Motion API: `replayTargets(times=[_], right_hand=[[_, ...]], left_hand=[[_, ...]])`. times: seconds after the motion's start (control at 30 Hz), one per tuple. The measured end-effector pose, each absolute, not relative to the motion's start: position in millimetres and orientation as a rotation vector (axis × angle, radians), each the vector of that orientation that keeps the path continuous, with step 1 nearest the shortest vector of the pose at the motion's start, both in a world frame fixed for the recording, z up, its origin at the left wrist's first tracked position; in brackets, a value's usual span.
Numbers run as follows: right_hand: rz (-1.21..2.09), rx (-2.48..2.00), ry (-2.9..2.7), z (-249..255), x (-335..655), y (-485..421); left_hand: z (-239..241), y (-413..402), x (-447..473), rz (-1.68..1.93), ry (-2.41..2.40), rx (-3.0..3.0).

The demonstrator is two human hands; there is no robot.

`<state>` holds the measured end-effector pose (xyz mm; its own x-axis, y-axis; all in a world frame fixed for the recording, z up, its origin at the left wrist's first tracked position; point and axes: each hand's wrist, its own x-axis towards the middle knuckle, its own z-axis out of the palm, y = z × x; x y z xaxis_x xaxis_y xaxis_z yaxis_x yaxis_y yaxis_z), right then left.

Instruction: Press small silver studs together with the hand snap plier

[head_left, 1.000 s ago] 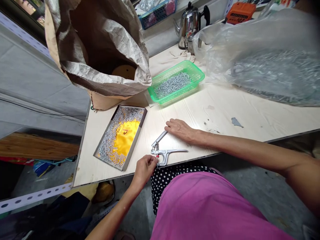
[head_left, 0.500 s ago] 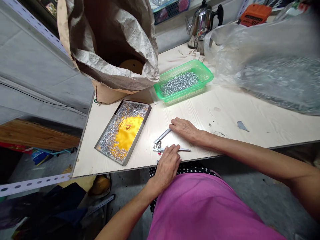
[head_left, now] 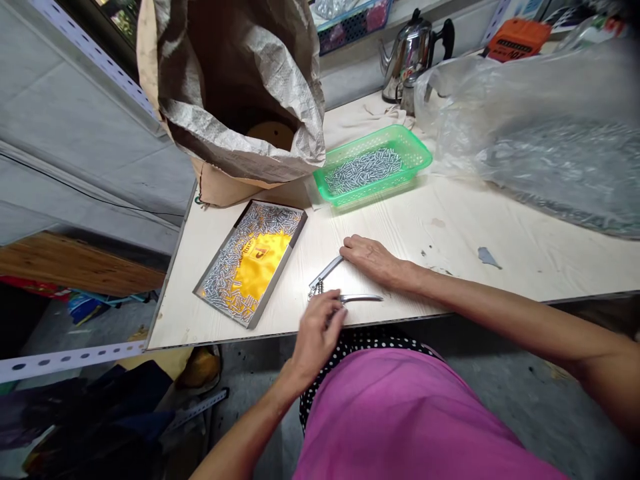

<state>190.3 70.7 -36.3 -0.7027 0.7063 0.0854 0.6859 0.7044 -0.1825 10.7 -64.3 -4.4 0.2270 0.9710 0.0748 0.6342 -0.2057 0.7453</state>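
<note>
Metal snap pliers (head_left: 361, 298) lie near the front edge of the pale table (head_left: 450, 227), handles spread. My left hand (head_left: 318, 328) covers the pliers' head, its fingers curled round it. My right hand (head_left: 371, 257) lies flat on the table with its fingers stretched out, the fingertips on the end of the upper handle (head_left: 327, 269). To the left is a flat metal tray (head_left: 295, 235) with a yellow bottom and many small silver parts. A green plastic basket (head_left: 419, 155) farther back holds more of the same parts.
A big open paper sack (head_left: 240, 100) stands at the back left. A clear plastic bag (head_left: 540, 127) of metal parts fills the right side. A steel kettle (head_left: 413, 57) and an orange box (head_left: 517, 37) stand behind it. The table's front edge is close to my lap.
My left hand went from pinching at the pliers' jaw, to lying over the lower handle, to curling round the head. The right hand stayed on the upper handle.
</note>
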Motion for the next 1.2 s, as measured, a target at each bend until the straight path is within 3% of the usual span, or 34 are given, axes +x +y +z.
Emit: replayTargets(times=[0.27, 1.2], right_hand=[[0.19, -1.174, -2.751, -39, 188, 68], [0.253, -1.185, -2.728, -37, 192, 67]], left_hand=[[-17, -49, -36, 0.538, 1.719, 1.118], [-16, -42, -35, 0.217, 1.71, 1.241]])
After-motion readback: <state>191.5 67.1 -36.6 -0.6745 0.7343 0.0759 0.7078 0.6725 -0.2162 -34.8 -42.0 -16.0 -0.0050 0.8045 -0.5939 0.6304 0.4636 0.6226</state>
